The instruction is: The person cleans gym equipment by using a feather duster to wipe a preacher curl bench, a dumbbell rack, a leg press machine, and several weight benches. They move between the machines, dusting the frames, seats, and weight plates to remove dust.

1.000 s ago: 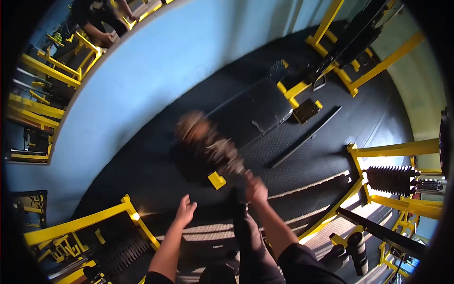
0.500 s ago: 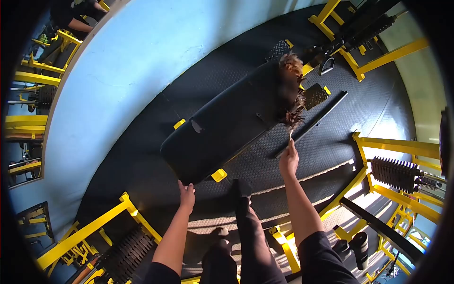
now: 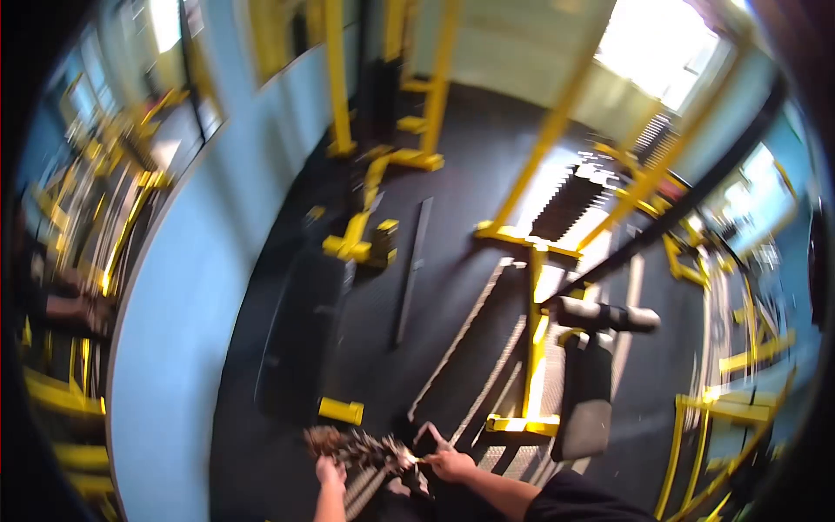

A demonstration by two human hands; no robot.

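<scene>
A brown feather duster (image 3: 370, 451) lies sideways low in the head view, its feathers pointing left. My right hand (image 3: 450, 463) is closed around its thin handle. At the feathered end, my left hand (image 3: 330, 472) overlaps the feathers; its fingers are blurred and I cannot tell whether they grip. Beyond the duster stretches a long black padded bench (image 3: 300, 335), with a yellow foot (image 3: 341, 411) at its near end.
A long dark bar (image 3: 415, 270) lies on the black floor right of the bench. Farther right stands a yellow weight machine (image 3: 532, 374) with a black seat pad (image 3: 584, 396) and roller. A blue wall (image 3: 187, 313) with mirrors runs along the left.
The view has swung up and right across the room. The duster, which was over the bench's far end, is now close to me. My left hand has left the bench edge for the feathers.
</scene>
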